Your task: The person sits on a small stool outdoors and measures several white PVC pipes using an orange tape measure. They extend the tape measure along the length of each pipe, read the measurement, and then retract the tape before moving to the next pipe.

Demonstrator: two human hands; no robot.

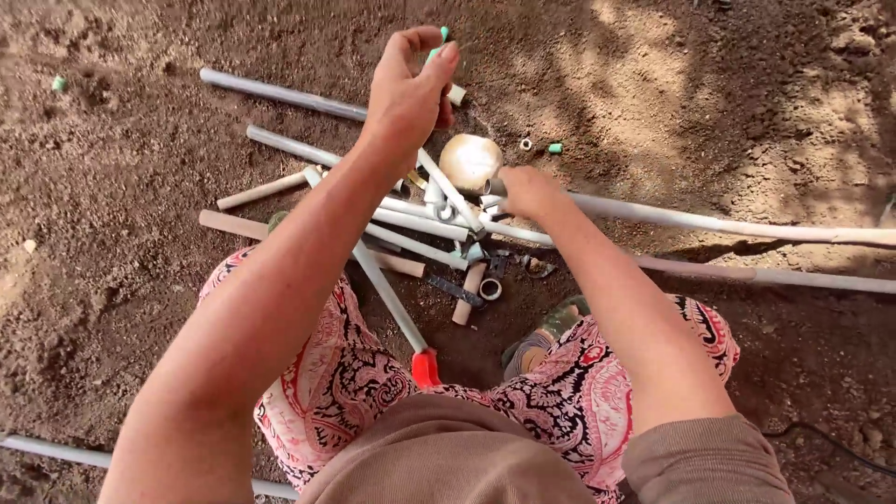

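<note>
Pipes (420,229) lie heaped on the dirt (112,233) between the person's knees, one red-capped pipe (392,299) nearest. The right hand (525,189) is clenched on a long pipe (709,224) running right; tugging it could scatter the loose fittings (small rings, elbows). Farther off, the left hand (408,93) pinches a green piece (439,45) above the heap, a tan round lump (469,161) beside it.

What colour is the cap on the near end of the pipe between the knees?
Red: the cap shows clearly in the head view, on a grey pipe.
</note>
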